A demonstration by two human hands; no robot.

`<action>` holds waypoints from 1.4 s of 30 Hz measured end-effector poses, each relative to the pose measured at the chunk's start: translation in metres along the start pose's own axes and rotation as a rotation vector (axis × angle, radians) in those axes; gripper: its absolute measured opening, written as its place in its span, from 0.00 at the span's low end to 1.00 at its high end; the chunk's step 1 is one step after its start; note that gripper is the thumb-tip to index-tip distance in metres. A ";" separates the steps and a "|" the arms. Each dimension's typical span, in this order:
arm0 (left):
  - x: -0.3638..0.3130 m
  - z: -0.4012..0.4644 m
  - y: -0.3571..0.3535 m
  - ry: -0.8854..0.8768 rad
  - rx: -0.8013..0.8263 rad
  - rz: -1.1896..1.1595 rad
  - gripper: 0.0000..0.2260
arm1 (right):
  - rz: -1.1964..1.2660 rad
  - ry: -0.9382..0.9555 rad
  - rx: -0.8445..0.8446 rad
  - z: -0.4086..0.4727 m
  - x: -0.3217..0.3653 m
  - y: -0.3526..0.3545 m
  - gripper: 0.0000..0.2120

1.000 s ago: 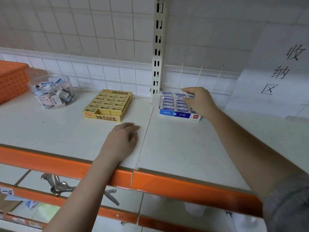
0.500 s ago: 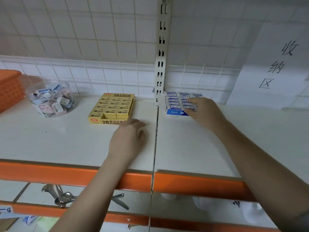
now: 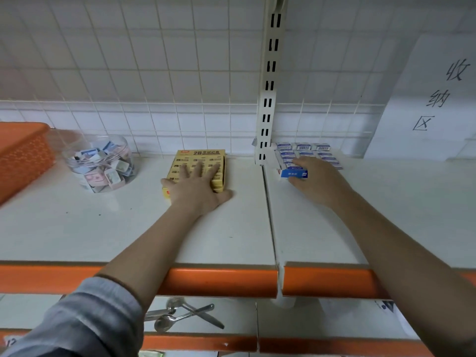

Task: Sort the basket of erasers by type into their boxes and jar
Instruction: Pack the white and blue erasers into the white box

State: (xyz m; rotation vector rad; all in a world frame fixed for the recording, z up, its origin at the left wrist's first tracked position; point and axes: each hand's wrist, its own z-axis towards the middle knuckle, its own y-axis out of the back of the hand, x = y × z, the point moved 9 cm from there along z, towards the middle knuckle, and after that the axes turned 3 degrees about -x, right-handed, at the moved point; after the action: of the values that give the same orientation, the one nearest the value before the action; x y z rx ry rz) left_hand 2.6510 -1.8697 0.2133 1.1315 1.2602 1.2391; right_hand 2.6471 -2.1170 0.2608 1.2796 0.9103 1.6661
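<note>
Left hand (image 3: 197,188) lies flat, fingers spread, on the yellow eraser box (image 3: 198,164). Right hand (image 3: 318,180) grips the blue-and-white eraser box (image 3: 306,157) at its front. Clear jar (image 3: 100,163) and orange basket (image 3: 22,157) sit further left on the shelf (image 3: 128,228).

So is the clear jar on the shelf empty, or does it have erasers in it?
Not empty. The clear jar holds a jumbled pile of small erasers, visible through its wall, filling roughly the lower half.

The yellow eraser box (image 3: 198,166) is printed "2B" in bold on its back flap and repeatedly on the erasers inside. A white paper sign (image 3: 435,99) against the tiled wall carries 3 handwritten characters, 收纳区. Print on the blue-and-white eraser box (image 3: 309,158) is too small to read.
</note>
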 end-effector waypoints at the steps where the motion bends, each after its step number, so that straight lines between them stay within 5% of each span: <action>1: -0.001 -0.001 0.000 -0.002 -0.003 -0.001 0.36 | 0.000 -0.005 0.005 -0.001 0.001 -0.001 0.23; 14: -0.044 0.000 -0.001 -0.079 -0.034 0.012 0.36 | 0.050 -0.017 -0.029 -0.010 -0.003 0.005 0.24; 19: -0.039 -0.003 0.003 -0.080 0.059 -0.117 0.43 | -0.004 0.007 -0.003 -0.013 -0.004 0.007 0.25; 28: -0.001 -0.029 0.005 -0.037 -0.036 -0.200 0.25 | -0.233 0.032 0.126 -0.016 0.004 -0.001 0.28; 39: 0.156 -0.042 0.082 0.298 -0.442 -0.280 0.18 | -0.020 0.175 0.041 -0.028 0.125 -0.026 0.16; 42: 0.199 -0.030 0.085 0.359 -0.395 -0.271 0.24 | -0.079 0.116 0.082 -0.019 0.142 -0.044 0.19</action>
State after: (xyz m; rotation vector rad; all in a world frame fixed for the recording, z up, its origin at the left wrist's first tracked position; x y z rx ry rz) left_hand 2.6060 -1.6703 0.2894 0.4508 1.3021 1.4400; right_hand 2.6167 -1.9706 0.2703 1.1952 1.0946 1.6699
